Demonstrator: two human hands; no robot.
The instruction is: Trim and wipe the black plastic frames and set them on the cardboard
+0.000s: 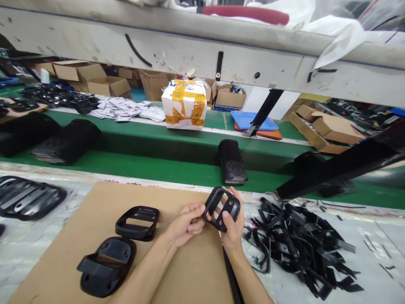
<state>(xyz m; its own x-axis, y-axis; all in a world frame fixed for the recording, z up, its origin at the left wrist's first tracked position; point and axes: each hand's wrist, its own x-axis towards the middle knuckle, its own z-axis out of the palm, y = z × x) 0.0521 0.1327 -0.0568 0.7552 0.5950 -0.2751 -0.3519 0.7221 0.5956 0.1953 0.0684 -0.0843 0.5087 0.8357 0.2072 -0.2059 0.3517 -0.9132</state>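
Your right hand's grip (233, 226) is closed on a black rounded plastic frame (222, 210), held tilted above the brown cardboard sheet (186, 270) on the counter (376, 236). Your left hand's grip (187, 223) pinches at its near-left edge. Two similar black plastic pieces (136, 232) (107, 267) lie left of your forearms.

Smooth black plastic frame (233, 207); matt brown cardboard (190, 270).

head-worn view, facing forward and down
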